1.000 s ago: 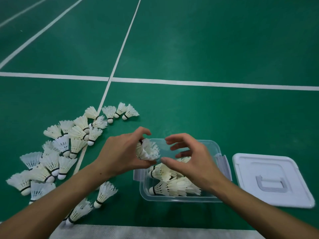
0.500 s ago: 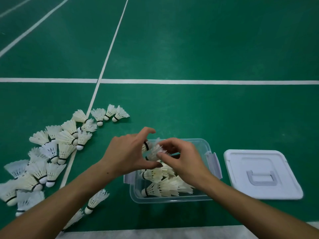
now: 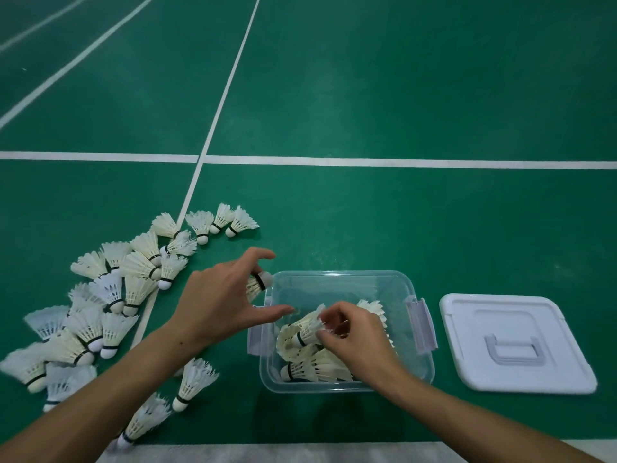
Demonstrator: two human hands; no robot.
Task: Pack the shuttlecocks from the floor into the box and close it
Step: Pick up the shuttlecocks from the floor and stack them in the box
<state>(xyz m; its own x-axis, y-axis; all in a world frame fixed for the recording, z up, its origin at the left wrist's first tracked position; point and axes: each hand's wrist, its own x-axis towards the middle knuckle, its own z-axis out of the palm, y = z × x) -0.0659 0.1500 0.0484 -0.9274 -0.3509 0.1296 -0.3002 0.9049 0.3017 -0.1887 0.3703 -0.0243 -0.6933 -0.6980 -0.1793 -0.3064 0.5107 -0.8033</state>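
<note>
Loose shuttlecocks (image 3: pixel 110 295) lay in a pile on the green floor (image 3: pixel 367 95), left of the box (image 3: pixel 340 279). My left hand (image 3: pixel 220 305) hovered at the box's left rim, thumb and fingers spread, one shuttle (image 3: pixel 258 284) tucked under the fingers, cork toward the box. My right hand (image 3: pixel 354 332) was inside the clear box, fingertips pinched on another shuttle's feathers (image 3: pixel 309 324) above the few already packed. The lid (image 3: pixel 514 345) lay flat on the floor just right of the box.

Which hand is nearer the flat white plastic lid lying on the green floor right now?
Right. The right hand is inside the clear plastic box, pinching a white feathered shuttlecock, one box-side from the flat white plastic lid. The left hand, holding another shuttlecock, hangs at the box's far-left corner.
</note>
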